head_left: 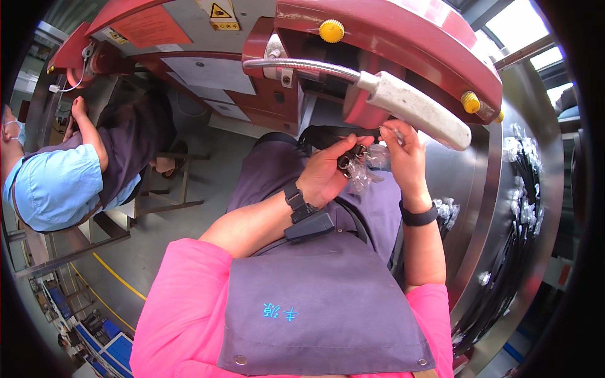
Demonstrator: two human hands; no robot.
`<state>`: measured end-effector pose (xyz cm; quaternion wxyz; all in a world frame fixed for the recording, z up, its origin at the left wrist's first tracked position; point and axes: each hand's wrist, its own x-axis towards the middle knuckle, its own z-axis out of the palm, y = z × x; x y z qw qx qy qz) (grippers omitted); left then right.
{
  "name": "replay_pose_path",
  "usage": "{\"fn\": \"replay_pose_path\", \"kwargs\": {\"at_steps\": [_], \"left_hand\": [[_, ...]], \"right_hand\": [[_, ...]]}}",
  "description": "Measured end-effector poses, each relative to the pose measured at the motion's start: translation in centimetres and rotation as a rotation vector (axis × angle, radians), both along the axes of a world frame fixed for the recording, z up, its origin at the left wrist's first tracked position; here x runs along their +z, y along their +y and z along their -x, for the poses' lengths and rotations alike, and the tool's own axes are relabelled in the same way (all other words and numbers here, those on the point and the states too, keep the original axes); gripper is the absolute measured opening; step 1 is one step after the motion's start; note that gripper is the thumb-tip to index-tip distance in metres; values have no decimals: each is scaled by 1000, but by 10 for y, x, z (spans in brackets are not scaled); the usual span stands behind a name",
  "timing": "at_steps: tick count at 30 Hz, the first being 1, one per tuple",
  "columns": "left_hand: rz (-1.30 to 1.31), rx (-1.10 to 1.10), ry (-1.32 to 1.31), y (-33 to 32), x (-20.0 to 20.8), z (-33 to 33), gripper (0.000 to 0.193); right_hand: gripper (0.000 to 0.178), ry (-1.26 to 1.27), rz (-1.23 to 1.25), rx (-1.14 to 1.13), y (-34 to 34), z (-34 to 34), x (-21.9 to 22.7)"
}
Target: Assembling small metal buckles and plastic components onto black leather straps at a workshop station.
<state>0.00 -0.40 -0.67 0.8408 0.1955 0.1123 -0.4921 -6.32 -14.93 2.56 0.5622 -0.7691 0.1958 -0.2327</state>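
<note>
A person in pink sleeves and a dark purple apron (315, 296) sits in front of a large red and grey machine (391, 31), both bare hands raised over the lap. The left hand (322, 171), a black band at its wrist, is turned partly palm up; its grip is closed around a black strap (334, 132) and a small cluster of dark metal rings (345, 162). Crinkled clear plastic (362, 179) hangs from the rings, to the right of the left fingers. The right hand (409, 160), also banded in black, is at the strap's right end. Its thumb and fingers are bent close together near a small clear glint; from where I stand, I cannot tell whether that grip is clamped on the strap. The strap itself lies roughly level between the two hands, in front of the machine and above the lap.

Just over the right hand slants a pale, worn housing (419, 110), joined to a ribbed metal hose (302, 64). To the person's right, a steel worktop bears long bundles of black straps (522, 173) with plastic-wrapped ends. Well apart on the left sits a co-worker (57, 186) in a light blue top.
</note>
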Motion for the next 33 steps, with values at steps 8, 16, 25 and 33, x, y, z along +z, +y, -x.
{"fn": "replay_pose_path", "kwargs": {"at_steps": [8,16,25,33], "left_hand": [[7,-51,-92,3,6,1,22],[-11,-45,-62,2,0,-1,24],[5,-24,-45,1,-7,-2,24],[9,-40,-72,-1,6,-1,23]], "right_hand": [[10,-109,244,3,7,11,-5],[11,-62,172,7,5,7,0],[10,-58,80,24,2,2,-5],[9,-69,129,-25,1,6,-5]]}}
